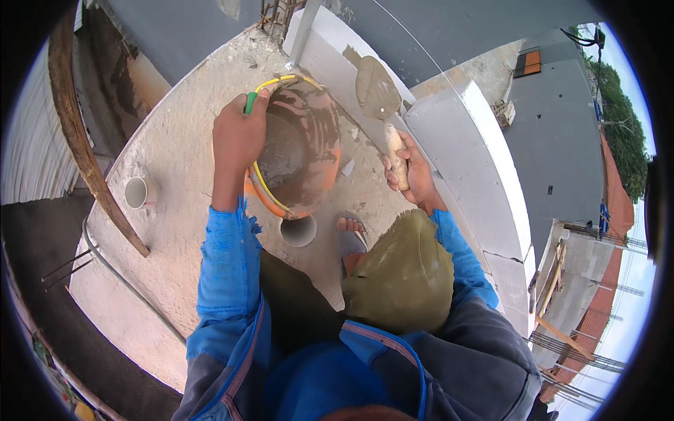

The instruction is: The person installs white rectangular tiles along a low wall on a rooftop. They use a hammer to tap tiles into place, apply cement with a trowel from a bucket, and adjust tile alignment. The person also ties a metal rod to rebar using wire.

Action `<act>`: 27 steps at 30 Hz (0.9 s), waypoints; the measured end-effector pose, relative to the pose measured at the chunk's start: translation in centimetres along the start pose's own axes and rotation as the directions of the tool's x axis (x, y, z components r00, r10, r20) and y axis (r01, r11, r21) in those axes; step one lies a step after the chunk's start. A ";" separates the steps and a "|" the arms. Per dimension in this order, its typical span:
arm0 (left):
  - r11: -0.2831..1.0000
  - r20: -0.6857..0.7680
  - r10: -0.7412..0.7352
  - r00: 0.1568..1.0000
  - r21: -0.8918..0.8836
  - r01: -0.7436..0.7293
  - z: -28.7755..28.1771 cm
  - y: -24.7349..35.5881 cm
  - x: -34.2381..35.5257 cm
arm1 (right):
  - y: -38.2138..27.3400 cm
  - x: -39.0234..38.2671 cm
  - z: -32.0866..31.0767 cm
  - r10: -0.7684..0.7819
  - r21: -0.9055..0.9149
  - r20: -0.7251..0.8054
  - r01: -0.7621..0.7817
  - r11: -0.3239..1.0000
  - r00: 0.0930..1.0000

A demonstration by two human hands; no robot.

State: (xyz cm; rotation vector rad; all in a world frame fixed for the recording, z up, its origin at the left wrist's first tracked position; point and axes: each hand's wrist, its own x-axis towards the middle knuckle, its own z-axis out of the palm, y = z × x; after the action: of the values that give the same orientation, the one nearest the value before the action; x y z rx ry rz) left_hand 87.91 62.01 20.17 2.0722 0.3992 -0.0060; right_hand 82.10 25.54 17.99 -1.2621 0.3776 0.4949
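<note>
- Head view: left hand (239, 133), upper left of centre, fingers closed on the yellow handle (264, 184) beside a green piece (250, 103).
- Bucket (328, 168): orange, upper centre of frame, wet grey mortar (282, 144) inside and smeared up the wall.
- Right hand (419, 174): right of centre, wrapped around the pale grip of a trowel.
- Trowel (378, 95): blade toward the top of frame, mortar-coated, in front of the low wall (460, 140); whether they touch, cannot tell.
- Pipe (299, 231): frame centre, just below the bucket, mouth open.
- Tube (140, 192): white, left of frame, apart from the bucket.
- Plank (84, 154): weathered, upper left to left.
- Foot (351, 242): sandalled, just below centre.
</note>
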 end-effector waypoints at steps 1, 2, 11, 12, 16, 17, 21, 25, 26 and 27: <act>1.000 -0.006 -0.001 1.000 -0.024 0.001 0.3 0.3 0.0 | -1.0 1.9 -0.3 -0.090 -0.194 -0.097 0.070 0.979 0.991; 0.999 -0.011 -0.003 1.000 -0.048 0.002 0.6 0.7 0.2 | -2.1 3.8 -0.6 -0.194 -0.385 -0.176 0.114 0.916 0.965; 1.000 0.000 -0.020 1.000 -0.011 0.020 -0.5 0.0 -0.1 | -5.6 11.7 3.7 -0.573 -0.990 0.012 0.090 0.107 0.819; 0.999 -0.009 -0.014 1.000 -0.034 0.014 -0.4 0.0 -0.2 | -6.1 12.5 3.5 -0.555 -0.989 0.021 0.097 0.108 0.831; 0.997 -0.031 -0.013 0.999 -0.075 0.011 -0.3 0.0 -0.2 | -8.4 15.4 5.8 -0.567 -0.988 0.093 0.147 0.050 0.818; 0.998 -0.033 -0.021 0.999 -0.063 0.019 -0.4 -0.1 -0.2 | -9.4 15.9 7.1 -0.542 -0.989 0.081 0.136 0.061 0.836; 0.999 -0.026 -0.001 1.000 -0.055 0.000 0.1 0.8 -0.6 | -10.9 18.4 6.9 -0.524 -0.996 0.067 0.092 0.021 0.849; 1.000 -0.012 -0.007 1.000 -0.025 0.006 -0.1 0.6 -0.4 | -10.9 15.5 7.4 -0.585 -0.972 -0.025 0.118 0.205 0.810; 1.000 -0.009 -0.011 1.000 -0.022 0.010 -0.2 0.4 -0.4 | -10.4 13.3 7.1 -0.601 -0.961 -0.066 0.111 0.253 0.797; 1.000 -0.011 -0.012 1.000 -0.009 0.012 -0.5 0.1 -0.2 | -9.5 11.0 6.7 -0.558 -0.919 -0.080 0.156 0.363 0.826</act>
State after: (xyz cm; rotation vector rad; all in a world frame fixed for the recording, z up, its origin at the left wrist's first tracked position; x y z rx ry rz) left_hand 87.65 62.32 20.59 2.0619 0.4175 -0.0005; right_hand 96.53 31.46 21.57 -2.4709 0.1039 -0.0242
